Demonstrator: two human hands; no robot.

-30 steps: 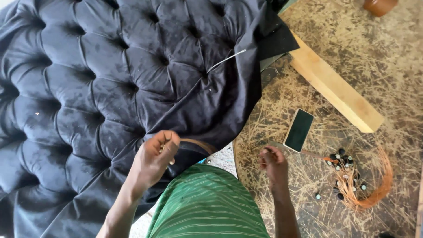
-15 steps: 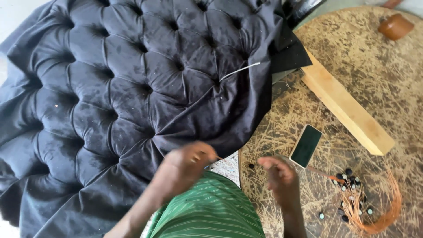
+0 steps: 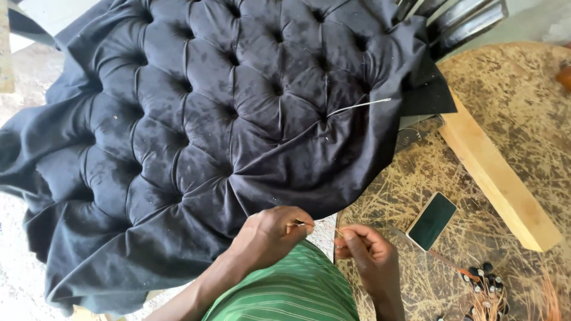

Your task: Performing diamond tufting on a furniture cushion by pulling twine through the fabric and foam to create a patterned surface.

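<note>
Hands: While both pinch one thin pale thread (image 3: 321, 227), the left hand (image 3: 270, 235) and right hand (image 3: 363, 252) sit close, fingertips closed on it.
Thread: short stretch, long axis left-right, at the cushion's near edge.
Needle: long thin metal needle (image 3: 358, 106) stuck in the black button-tufted velvet cushion (image 3: 196, 119), pointing up-right.
Surface: straw-littered surface (image 3: 511, 101) holds a dark phone (image 3: 432, 220), pale wooden block (image 3: 496, 178), black buttons (image 3: 485, 285).
</note>
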